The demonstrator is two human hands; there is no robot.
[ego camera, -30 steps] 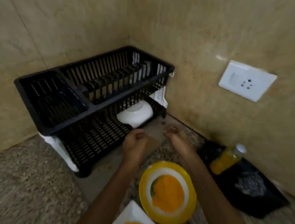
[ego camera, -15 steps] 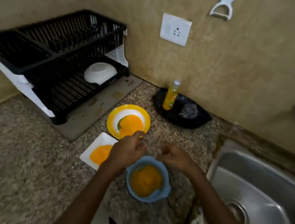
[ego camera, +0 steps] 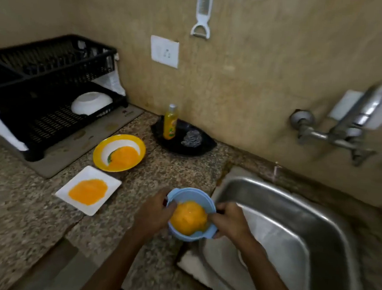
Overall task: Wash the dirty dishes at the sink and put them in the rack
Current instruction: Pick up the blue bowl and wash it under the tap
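Observation:
A light blue bowl (ego camera: 188,196) smeared with orange residue is held at the counter's edge beside the steel sink (ego camera: 292,233). My left hand (ego camera: 153,213) grips its left rim and my right hand (ego camera: 229,221) grips its right rim. A round yellow-rimmed plate (ego camera: 119,153) and a square white plate (ego camera: 88,190), both with orange residue, lie on the counter to the left. The black dish rack (ego camera: 48,87) stands at the far left, with a white bowl (ego camera: 91,102) upside down on its lower tier.
A yellow dish soap bottle (ego camera: 170,122) and a steel scrubber (ego camera: 191,137) sit on a black tray (ego camera: 183,147) against the wall. The tap (ego camera: 351,125) juts from the wall above the sink. A peeler (ego camera: 203,10) and a socket (ego camera: 164,51) are on the wall.
The view swung right from the rack to the sink. Both hands moved from near the rack to the blue bowl and took hold of it; the bowl is now closer to the sink.

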